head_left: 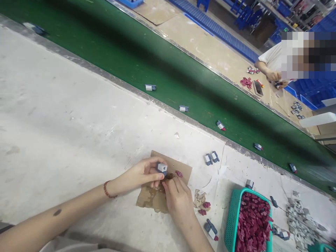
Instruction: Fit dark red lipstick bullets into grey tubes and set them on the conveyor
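My left hand (143, 174) pinches a small grey-and-white plastic part (162, 167) above a piece of brown cardboard (181, 167) on the white table. My right hand (177, 196) rests on the cardboard just below that part, fingertips pressed together on something small and dark that I cannot make out. A small dark-red piece (179, 173) lies on the cardboard beside my fingers. Two finished grey-and-white parts (211, 158) lie just right of the cardboard.
A teal basket (233, 217) full of dark-red pieces stands at the lower right, next to a pile of grey parts (301, 218). A green conveyor belt (162, 59) carries several grey parts diagonally. Another person (275, 66) works across the belt.
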Tool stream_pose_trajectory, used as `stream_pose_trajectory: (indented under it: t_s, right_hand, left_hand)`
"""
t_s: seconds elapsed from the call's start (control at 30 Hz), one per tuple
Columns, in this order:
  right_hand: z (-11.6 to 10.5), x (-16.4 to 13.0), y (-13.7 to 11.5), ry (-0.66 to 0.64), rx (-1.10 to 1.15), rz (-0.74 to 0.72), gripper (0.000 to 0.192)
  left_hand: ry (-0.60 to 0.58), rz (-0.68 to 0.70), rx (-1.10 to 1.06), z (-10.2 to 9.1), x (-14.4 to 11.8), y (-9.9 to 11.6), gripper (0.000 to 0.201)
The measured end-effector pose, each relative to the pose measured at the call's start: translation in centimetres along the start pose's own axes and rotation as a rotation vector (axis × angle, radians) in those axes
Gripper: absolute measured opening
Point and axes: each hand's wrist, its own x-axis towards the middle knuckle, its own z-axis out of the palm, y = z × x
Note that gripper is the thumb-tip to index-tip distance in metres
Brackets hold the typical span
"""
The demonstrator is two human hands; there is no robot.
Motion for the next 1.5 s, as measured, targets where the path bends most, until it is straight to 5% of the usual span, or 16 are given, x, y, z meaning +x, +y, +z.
stream_pose_trajectory:
  t_s: [0.1,0.27,0.47,1.13,1.27,1.4,1.5]
  right_hand:
    - [-0.7,0.0,0.3,0.011,0.336,0.231,0.029]
    - [-1.6,0.3,0.7,0.237,0.922,0.725,0.037]
    - [-1.2,0.8,-0.4,0.231,1.126,0.822,0.041]
    - [-1.3,0.7,-2.0,0.243,0.908,0.689,0.022]
    - [-4.8,-1.5,-0.5,0.298,0.698,0.662,0.022]
    - [-10.2,-6.7,3.8,0.529,0.121,0.770,0.021]
    - [-12.8,-10.4,7.4,0.498,-0.184,0.882,0.023]
  left_hand:
    - [-0.012,0.028,0.057,0.3,-0.3,0.1,0.040]
    - [0.081,0.137,0.168,1.2,-1.0,0.0,0.027]
    - [0.151,0.205,0.241,1.8,-1.2,-0.5,0.022]
    - [0.204,0.177,0.420,2.0,-1.4,-1.7,0.029]
    - [0.166,0.281,0.569,2.3,0.1,0.4,0.023]
    - [0.272,0.570,0.760,2.6,3.5,4.5,0.017]
    - [0.332,0.639,0.881,2.6,7.6,7.5,0.027]
